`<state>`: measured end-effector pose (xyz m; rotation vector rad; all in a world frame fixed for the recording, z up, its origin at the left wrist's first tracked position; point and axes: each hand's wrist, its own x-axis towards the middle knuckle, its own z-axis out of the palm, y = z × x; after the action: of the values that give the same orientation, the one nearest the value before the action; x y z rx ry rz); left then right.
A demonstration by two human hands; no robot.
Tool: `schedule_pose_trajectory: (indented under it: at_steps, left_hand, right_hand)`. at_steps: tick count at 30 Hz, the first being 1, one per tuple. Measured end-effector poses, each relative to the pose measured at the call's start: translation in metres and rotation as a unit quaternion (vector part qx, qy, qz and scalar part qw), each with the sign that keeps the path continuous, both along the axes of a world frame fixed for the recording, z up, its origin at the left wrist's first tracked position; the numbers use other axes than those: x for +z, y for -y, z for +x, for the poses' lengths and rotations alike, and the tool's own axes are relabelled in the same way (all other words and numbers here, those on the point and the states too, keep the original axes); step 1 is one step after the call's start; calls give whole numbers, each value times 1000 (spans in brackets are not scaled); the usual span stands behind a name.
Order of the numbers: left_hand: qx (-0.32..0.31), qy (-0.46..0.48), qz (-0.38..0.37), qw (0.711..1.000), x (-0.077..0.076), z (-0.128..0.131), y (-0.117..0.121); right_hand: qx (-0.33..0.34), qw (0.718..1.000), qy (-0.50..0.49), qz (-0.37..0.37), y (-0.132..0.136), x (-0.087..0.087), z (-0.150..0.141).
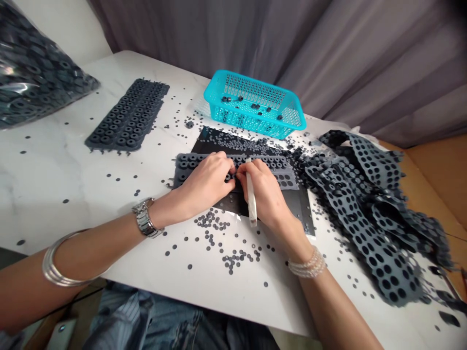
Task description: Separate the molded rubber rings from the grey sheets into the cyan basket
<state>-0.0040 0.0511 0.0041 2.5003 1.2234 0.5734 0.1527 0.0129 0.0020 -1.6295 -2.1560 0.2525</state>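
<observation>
While hands (206,177) (264,188) crowd the sheet (238,160), both ends protrude.

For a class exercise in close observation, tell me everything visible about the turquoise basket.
The turquoise basket is rectangular, plastic-looking, with a smooth rim, rounded corners and perforated walls. It stands upright and open-topped on the white table, just beyond the black mat. Several small dark pieces lie inside; loose dark discs are scattered near its base.
</observation>
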Motion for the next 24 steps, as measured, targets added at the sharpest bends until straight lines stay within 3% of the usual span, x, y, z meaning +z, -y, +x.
schedule_pose_trajectory:
  at_steps: [24]
  left_hand:
    - [-13, 6, 37, 999, -6, -2, 4]
  right_hand:
    - [-3, 1000, 10, -16, 3, 10, -2]
